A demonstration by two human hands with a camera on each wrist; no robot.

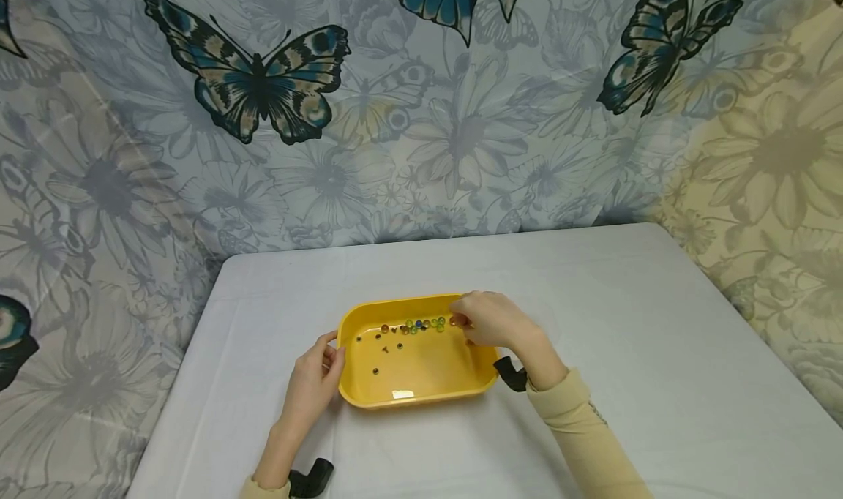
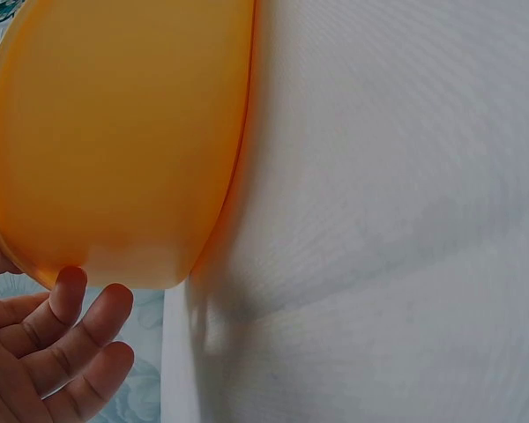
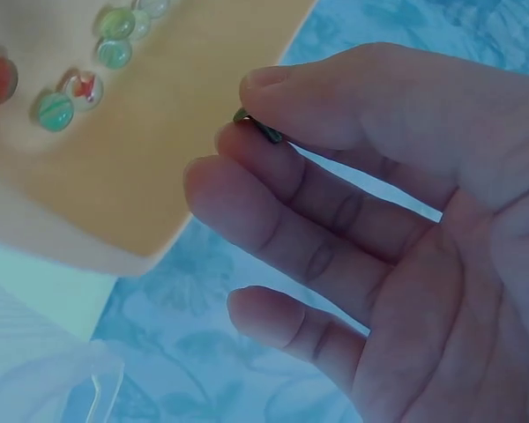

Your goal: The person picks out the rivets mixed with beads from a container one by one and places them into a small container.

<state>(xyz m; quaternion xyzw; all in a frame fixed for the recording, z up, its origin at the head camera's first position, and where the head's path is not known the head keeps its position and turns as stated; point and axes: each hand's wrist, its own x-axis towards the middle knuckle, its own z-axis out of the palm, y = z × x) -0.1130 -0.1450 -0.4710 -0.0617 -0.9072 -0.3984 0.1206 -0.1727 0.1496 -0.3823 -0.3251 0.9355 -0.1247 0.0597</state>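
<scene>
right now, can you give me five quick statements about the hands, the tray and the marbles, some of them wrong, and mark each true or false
1. The right hand pinches a small dark piece. True.
2. The left hand is well away from the yellow tray. False: it touches the tray's left end.
3. The marbles lie nearer the tray's far side than its near side. True.
4. All the marbles are the same colour. False: green, blue and orange ones show.
5. The tray rests on a white-covered table. True.
</scene>
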